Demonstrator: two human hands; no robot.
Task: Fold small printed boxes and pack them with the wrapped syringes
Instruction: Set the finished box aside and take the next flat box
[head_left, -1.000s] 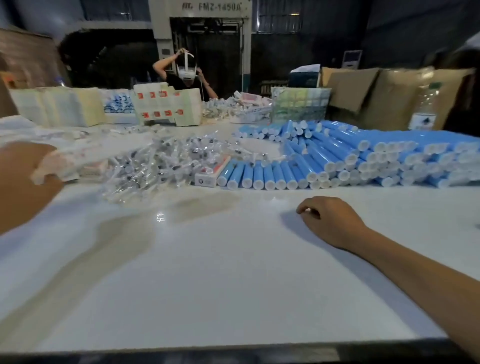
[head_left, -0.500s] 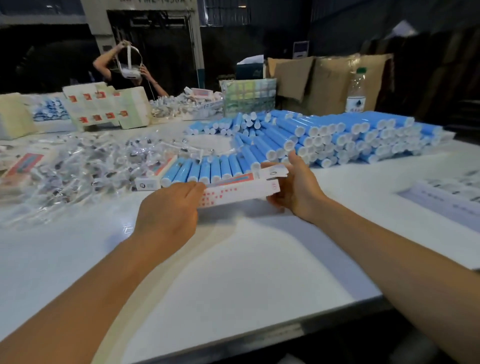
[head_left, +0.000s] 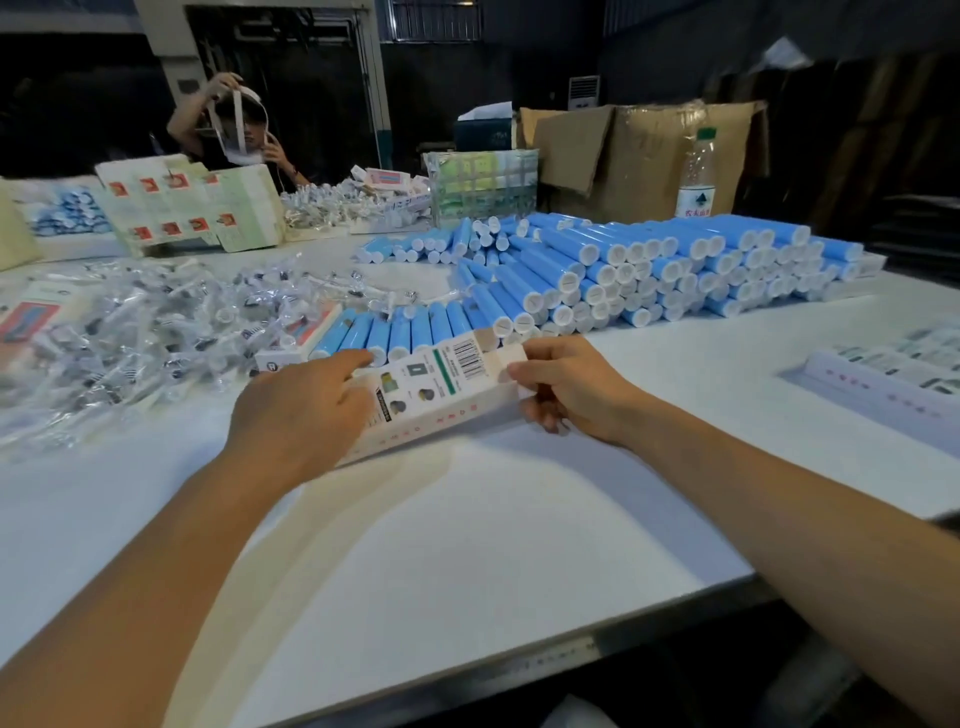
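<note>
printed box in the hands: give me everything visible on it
The printed box is a long, narrow carton that looks like thin white card. Its upper face shows a barcode, a green stripe and small product pictures; the side facing the camera carries a row of small reddish marks. It lies slanted just above the white table, far end toward the blue tubes. The left hand grips its near end; the right hand pinches an open end flap. Contents cannot be seen.
</note>
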